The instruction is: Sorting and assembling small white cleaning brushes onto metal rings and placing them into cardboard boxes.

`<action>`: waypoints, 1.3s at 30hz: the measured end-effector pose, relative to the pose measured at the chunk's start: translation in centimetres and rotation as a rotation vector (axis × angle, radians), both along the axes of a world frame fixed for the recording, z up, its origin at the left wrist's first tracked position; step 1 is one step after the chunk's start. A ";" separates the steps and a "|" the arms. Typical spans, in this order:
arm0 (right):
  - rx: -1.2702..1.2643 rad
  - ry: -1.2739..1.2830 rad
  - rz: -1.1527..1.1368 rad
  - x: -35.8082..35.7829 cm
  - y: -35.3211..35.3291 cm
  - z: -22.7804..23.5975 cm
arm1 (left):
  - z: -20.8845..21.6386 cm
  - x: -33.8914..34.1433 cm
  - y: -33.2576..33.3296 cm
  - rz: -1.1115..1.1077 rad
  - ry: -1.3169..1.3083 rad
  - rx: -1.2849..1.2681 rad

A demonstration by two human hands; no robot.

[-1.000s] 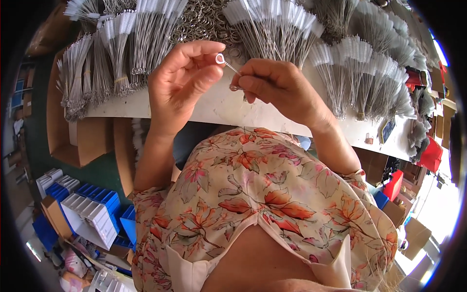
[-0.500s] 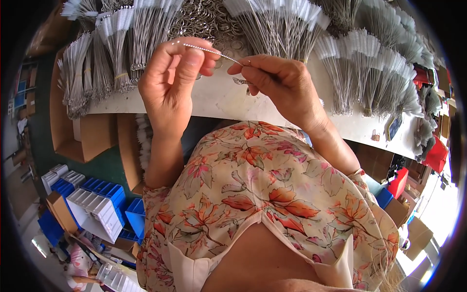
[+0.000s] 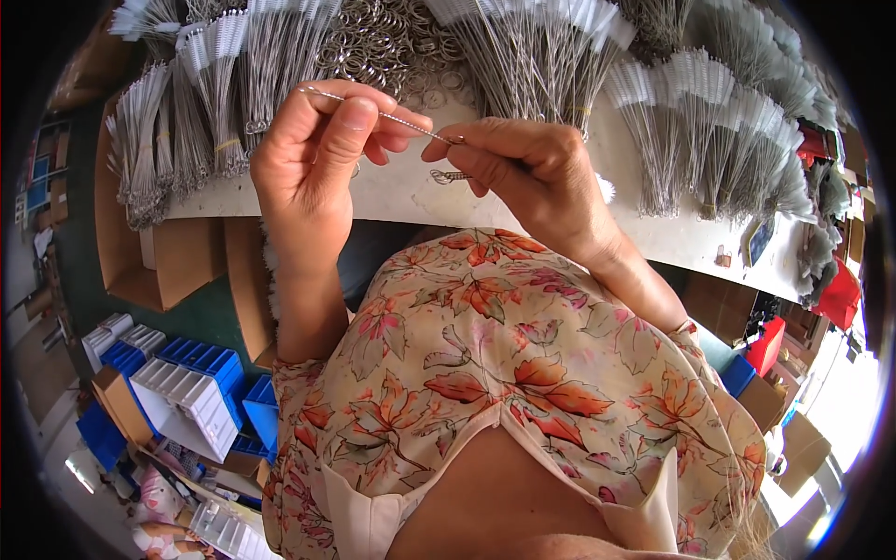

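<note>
My left hand (image 3: 317, 159) pinches a thin twisted-wire brush stem (image 3: 392, 117) between thumb and fingers, above the white table (image 3: 392, 191). My right hand (image 3: 523, 163) grips the same stem at its right end. The wire runs slanted from upper left down to the right fingertips. A small metal piece (image 3: 451, 175) shows just under the right fingers. A heap of metal rings (image 3: 383, 42) lies on the table behind both hands.
Bundles of white-tipped wire brushes (image 3: 672, 121) fan out across the table's back and right; more bundles (image 3: 168, 131) lie at the left. Cardboard boxes (image 3: 177, 271) stand under the table's left. Blue and white bins (image 3: 196, 392) sit on the floor. A red box (image 3: 765, 341) is at the right.
The hands have drawn apart along the wire. The white brush tip seen between the fingers a second ago is gone from view, and the stem now shows stretched between both hands.
</note>
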State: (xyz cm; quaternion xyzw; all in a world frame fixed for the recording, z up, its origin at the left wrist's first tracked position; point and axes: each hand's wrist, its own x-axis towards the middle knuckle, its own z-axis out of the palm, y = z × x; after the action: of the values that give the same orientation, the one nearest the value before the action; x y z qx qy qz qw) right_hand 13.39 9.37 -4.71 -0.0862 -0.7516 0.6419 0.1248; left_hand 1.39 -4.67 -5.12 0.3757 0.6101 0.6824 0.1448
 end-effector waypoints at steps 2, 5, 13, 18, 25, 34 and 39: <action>-0.002 0.000 0.003 0.0 0.0 -0.3 | -0.2 -0.1 0.1 -0.010 -0.045 0.075; -0.002 -0.004 0.010 0.1 0.0 -0.3 | -0.2 -0.3 0.2 -0.050 -0.100 0.079; -0.011 -0.001 0.054 0.2 0.3 -0.8 | -0.7 -0.9 -0.1 -0.185 -0.332 0.083; -0.087 -0.146 0.181 0.1 1.3 -1.7 | -0.7 -0.3 -0.3 -0.091 -0.181 -0.059; 0.017 -0.115 0.135 0.1 1.0 -0.7 | 3.8 -1.0 2.7 0.061 0.260 0.088; -0.015 -0.179 0.254 0.8 2.7 0.1 | 1.5 -0.2 2.7 -0.307 0.000 0.137; -0.005 -0.135 0.303 0.3 3.1 0.3 | 3.3 -3.5 2.8 -0.258 0.075 0.382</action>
State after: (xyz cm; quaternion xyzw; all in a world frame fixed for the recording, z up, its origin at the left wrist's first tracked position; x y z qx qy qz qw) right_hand 13.69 12.45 -4.44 -0.0154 -0.7611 0.6479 -0.0244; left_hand -2.14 -1.88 -1.86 0.4964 0.4216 0.7468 0.1342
